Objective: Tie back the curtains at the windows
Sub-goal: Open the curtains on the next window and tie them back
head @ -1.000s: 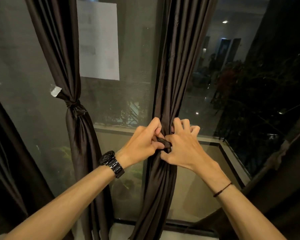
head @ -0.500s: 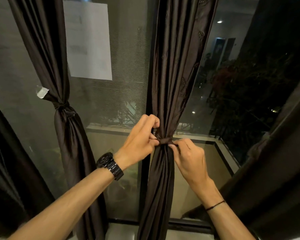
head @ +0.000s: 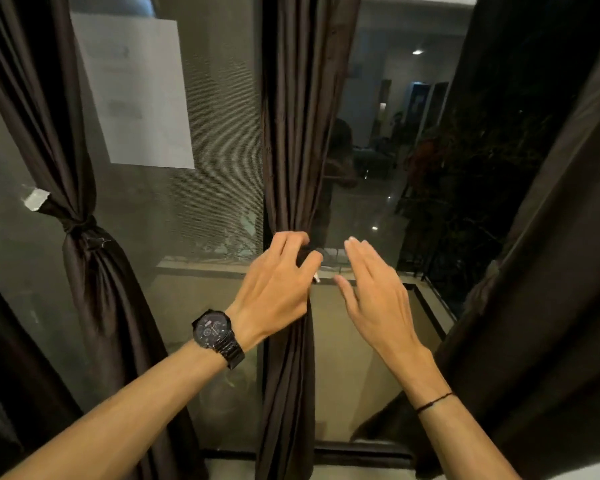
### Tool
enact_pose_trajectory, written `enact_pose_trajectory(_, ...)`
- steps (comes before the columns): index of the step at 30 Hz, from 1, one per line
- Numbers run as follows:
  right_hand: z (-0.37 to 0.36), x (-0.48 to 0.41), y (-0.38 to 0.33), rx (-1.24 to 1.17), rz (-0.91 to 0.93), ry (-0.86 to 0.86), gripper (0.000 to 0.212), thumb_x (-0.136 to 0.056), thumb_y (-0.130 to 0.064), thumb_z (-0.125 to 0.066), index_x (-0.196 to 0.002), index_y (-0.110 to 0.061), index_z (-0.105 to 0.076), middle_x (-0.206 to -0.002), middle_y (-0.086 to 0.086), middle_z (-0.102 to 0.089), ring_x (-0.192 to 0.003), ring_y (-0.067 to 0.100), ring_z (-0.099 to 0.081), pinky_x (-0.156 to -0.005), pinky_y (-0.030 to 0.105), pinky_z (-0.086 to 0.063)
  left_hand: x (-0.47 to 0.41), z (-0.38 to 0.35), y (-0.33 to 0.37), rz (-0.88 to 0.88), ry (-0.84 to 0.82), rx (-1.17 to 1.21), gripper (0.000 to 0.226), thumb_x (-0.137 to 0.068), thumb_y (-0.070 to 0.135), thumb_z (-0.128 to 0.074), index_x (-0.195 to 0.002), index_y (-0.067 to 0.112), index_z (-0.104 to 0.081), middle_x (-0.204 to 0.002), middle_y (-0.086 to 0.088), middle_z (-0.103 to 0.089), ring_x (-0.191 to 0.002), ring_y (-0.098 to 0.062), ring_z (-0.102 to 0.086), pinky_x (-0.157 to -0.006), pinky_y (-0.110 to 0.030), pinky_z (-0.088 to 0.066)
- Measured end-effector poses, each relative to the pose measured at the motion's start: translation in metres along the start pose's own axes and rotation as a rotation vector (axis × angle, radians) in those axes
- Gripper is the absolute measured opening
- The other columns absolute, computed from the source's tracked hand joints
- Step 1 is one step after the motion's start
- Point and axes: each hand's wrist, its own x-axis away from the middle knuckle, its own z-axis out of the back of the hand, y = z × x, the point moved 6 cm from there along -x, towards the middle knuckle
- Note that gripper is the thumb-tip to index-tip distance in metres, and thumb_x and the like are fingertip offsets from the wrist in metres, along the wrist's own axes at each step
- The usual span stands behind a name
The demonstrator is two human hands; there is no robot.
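Head view: my left hand (head: 274,282) rests curled against the middle curtain (head: 293,133), fingers loose at its tie (head: 307,252), gripping nothing I can be sure of. My right hand (head: 374,289) hangs released just right of the curtain, clear of it. Half a second ago both hands pinched the tie, so I judge this curtain done. The curtain (head: 66,133) left of my hands is tied already. Next comes the loose curtain (head: 551,237) to my right: gather, then wrap.
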Motion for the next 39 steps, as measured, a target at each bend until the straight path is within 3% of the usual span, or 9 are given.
enact_pose_trajectory(1, 0.008, -0.002, 0.001, 0.05, 0.002, 0.006, 0.063, -0.102, -0.039, -0.054, -0.156, -0.013, -0.035, -0.161, 0.005, -0.037, -0.152, 0.021, -0.029, -0.119, 0.033, -0.027, -0.006, -0.001, 0.007, -0.032, 0.012, -0.027, 0.04, -0.075, 0.002, -0.062, -0.115, 0.003, -0.067, -0.132, -0.025, -0.059, -0.125, -0.041, -0.054, -0.083, -0.04, -0.057)
enact_pose_trajectory(3, 0.024, -0.006, 0.008, 0.15, -0.001, 0.025, 0.066, -0.105, -0.043, -0.045, -0.159, -0.012, -0.024, -0.168, 0.008, -0.021, -0.156, 0.024, -0.015, -0.123, 0.038, -0.021, -0.021, -0.002, 0.017, -0.05, 0.017, -0.063, 0.055, -0.085, 0.009, -0.059, -0.139, 0.004, -0.059, -0.155, -0.028, -0.044, -0.148, -0.042, -0.038, -0.116, -0.048, -0.042)
enact_pose_trajectory(5, 0.042, -0.012, 0.019, 0.243, -0.025, 0.051, 0.068, -0.107, -0.049, -0.035, -0.161, -0.012, -0.015, -0.17, 0.01, -0.009, -0.157, 0.027, -0.007, -0.127, 0.043, -0.018, -0.039, -0.001, 0.024, -0.023, 0.013, -0.086, 0.068, -0.094, 0.023, -0.056, -0.159, 0.01, -0.038, -0.169, -0.025, -0.022, -0.158, -0.041, -0.016, -0.128, -0.054, -0.02)
enact_pose_trajectory(8, 0.08, -0.021, 0.041, 0.352, -0.074, 0.126, 0.072, -0.107, -0.055, -0.026, -0.162, -0.011, -0.013, -0.17, 0.012, -0.004, -0.158, 0.029, -0.004, -0.126, 0.048, -0.018, -0.071, 0.003, 0.039, 0.032, 0.034, -0.117, 0.081, -0.1, 0.047, -0.051, -0.167, 0.019, -0.014, -0.173, -0.02, -0.003, -0.16, -0.041, 0.0, -0.129, -0.059, -0.008)
enact_pose_trajectory(11, 0.12, -0.031, 0.062, 0.431, -0.118, 0.181, 0.072, -0.107, -0.056, -0.026, -0.162, -0.011, -0.011, -0.17, 0.012, -0.004, -0.157, 0.031, -0.004, -0.126, 0.05, -0.017, -0.107, 0.011, 0.059, 0.054, 0.1, -0.134, 0.082, -0.102, 0.056, -0.042, -0.167, 0.022, -0.007, -0.174, -0.019, 0.0, -0.16, -0.042, 0.001, -0.127, -0.063, -0.005)
enact_pose_trajectory(25, 0.266, -0.068, 0.19, 0.661, -0.202, 0.382, 0.071, -0.106, -0.056, -0.025, -0.162, -0.016, -0.011, -0.17, 0.011, -0.007, -0.157, 0.033, -0.008, -0.125, 0.05, -0.018, -0.289, 0.046, 0.131, 0.15, 0.393, -0.071, 0.085, -0.101, 0.067, -0.033, -0.166, 0.028, 0.004, -0.173, -0.02, 0.004, -0.158, -0.048, 0.003, -0.121, -0.073, -0.001)
enact_pose_trajectory(32, 0.289, -0.088, 0.276, 0.663, -0.146, 0.407, 0.068, -0.106, -0.055, -0.027, -0.162, -0.017, -0.015, -0.17, 0.011, -0.011, -0.156, 0.034, -0.011, -0.123, 0.053, -0.021, -0.346, 0.012, 0.2, 0.11, 0.456, -0.055, 0.086, -0.098, 0.075, -0.022, -0.167, 0.029, 0.002, -0.174, -0.018, 0.006, -0.159, -0.045, 0.005, -0.122, -0.072, -0.001)
enact_pose_trajectory(39, 0.3, -0.11, 0.353, 0.608, -0.077, 0.379, 0.066, -0.107, -0.055, -0.021, -0.162, -0.02, -0.015, -0.17, 0.009, -0.011, -0.156, 0.035, -0.011, -0.122, 0.052, -0.024, -0.4, -0.031, 0.25, 0.165, 0.414, -0.083, 0.084, -0.097, 0.078, -0.018, -0.166, 0.033, 0.0, -0.174, -0.014, 0.006, -0.16, -0.041, 0.005, -0.123, -0.068, -0.006)
